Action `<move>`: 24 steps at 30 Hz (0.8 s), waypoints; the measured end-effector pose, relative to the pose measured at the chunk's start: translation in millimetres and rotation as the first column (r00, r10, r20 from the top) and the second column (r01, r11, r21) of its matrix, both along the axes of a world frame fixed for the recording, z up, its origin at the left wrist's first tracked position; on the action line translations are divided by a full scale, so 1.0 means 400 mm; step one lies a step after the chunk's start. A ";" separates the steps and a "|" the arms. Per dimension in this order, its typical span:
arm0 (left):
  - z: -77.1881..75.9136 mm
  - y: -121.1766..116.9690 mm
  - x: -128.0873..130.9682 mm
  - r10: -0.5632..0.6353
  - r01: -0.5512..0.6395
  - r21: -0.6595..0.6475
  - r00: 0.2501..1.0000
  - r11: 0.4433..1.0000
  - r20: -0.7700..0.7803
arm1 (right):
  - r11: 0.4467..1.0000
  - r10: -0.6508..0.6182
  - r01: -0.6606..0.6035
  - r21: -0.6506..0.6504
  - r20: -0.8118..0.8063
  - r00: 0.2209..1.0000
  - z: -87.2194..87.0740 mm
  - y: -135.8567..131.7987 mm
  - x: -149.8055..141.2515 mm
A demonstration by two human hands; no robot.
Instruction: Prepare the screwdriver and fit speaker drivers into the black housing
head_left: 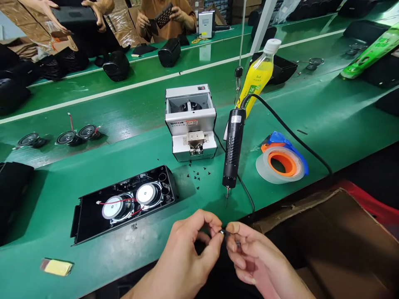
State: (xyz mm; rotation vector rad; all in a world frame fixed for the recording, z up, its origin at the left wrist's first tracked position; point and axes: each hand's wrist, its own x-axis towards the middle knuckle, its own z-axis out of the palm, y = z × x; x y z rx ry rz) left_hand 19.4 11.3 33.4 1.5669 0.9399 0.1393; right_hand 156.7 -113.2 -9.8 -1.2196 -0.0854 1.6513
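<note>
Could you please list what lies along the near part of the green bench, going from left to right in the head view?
Yellow pad → open black speaker case → grey screw feeder → hanging electric screwdriver → roll of clear tape. In front of them the left hand and right hand pinch a small dark part.

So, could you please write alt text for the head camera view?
Two bare hands, left hand and right hand, pinch a small dark part together above a green workbench. Behind them hang an electric screwdriver, beside an open speaker case and tape roll.
</note>
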 end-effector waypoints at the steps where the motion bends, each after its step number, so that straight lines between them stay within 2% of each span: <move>1: 0.004 -0.001 -0.006 -0.016 0.016 0.031 1.000 0.999 0.004 | 1.000 0.022 -0.022 0.008 0.018 1.000 0.006 -0.001 -0.007; 4: 0.012 -0.001 -0.020 -0.010 0.010 0.049 1.000 0.999 0.018 | 0.998 0.050 -0.055 0.011 0.274 0.961 0.026 0.004 -0.036; 7: 0.010 0.000 -0.028 0.041 -0.040 -0.016 0.999 0.999 0.029 | 0.998 0.053 -0.062 -0.001 0.537 0.842 0.043 0.013 -0.066; 10: 0.006 -0.002 -0.035 0.061 -0.061 -0.024 0.998 0.998 0.022 | 0.997 0.044 -0.079 0.027 0.633 0.772 0.038 0.019 -0.079; 13: 0.006 0.000 -0.043 -0.007 0.007 0.052 1.000 0.999 0.007 | 0.989 0.049 -0.132 0.072 0.676 0.735 0.015 0.018 -0.076; 14: 0.006 0.002 -0.046 -0.010 0.010 0.005 1.000 1.000 0.005 | 0.984 0.059 -0.155 0.083 0.674 0.737 0.008 0.016 -0.075; 15: 0.007 0.006 -0.049 0.009 -0.008 -0.099 1.000 0.995 0.007 | 0.980 0.075 -0.179 0.090 0.663 0.745 0.002 0.014 -0.074; 16: 0.006 0.011 -0.053 0.041 -0.038 -0.236 0.999 0.971 0.006 | 0.975 0.095 -0.203 0.094 0.645 0.758 -0.002 0.013 -0.073; 18: 0.002 0.021 -0.058 0.109 -0.096 -0.498 0.994 0.862 -0.003 | 0.966 0.141 -0.242 0.094 0.593 0.792 -0.003 0.012 -0.072; 19: 0.000 0.026 -0.060 0.128 -0.107 -0.584 0.992 0.805 -0.005 | 0.960 0.163 -0.262 0.100 0.562 0.811 0.000 0.013 -0.071; 24: -0.004 0.035 -0.065 0.146 -0.091 -0.738 0.989 0.669 0.011 | 0.940 0.219 -0.298 0.164 0.381 0.898 0.007 0.011 -0.054</move>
